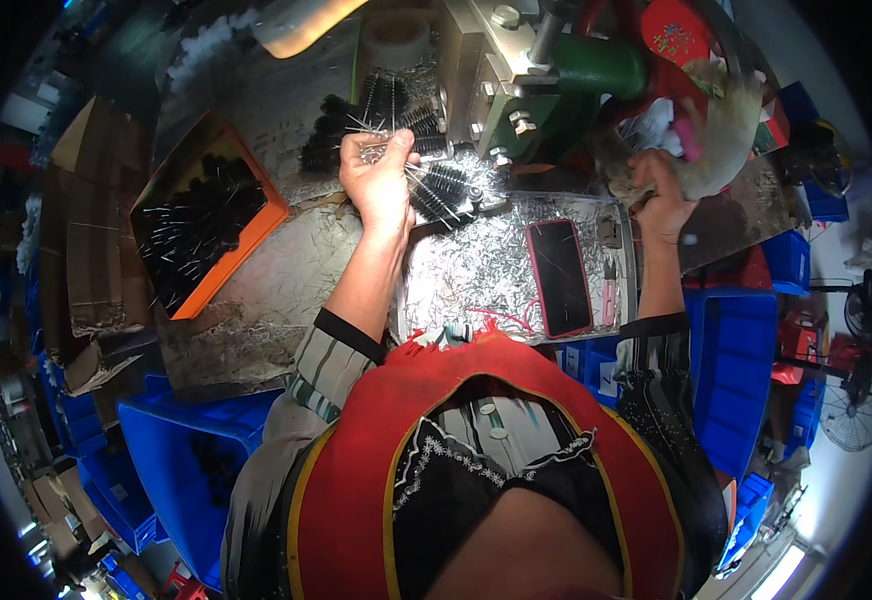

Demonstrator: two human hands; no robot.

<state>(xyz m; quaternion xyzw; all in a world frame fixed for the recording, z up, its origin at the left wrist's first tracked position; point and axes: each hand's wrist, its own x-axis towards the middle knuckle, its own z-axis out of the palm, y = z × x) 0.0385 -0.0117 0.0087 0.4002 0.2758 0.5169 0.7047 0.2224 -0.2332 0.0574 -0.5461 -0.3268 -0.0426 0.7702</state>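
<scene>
My left hand (376,182) is closed around the wire stems of several small black-bristled wire brushes (384,98). Their bristle heads fan out beyond my fingers. More black brush heads (440,188) lie just right of that hand, beside a metal press (491,95) with bolts and a green body (591,85). My right hand (662,195), on the far side of the press, has its fingers curled round a pale, cloth-wrapped handle (611,168). Some of those fingers are hidden by the wrapping.
Cut wire bits cover a metal tray (436,290) before me. On it lie a red-edged phone (559,275) and pink-handled snips (609,300). An orange-rimmed bin (224,262) of brushes stands left. Blue crates (731,370) flank me. A lamp (306,25) hangs above.
</scene>
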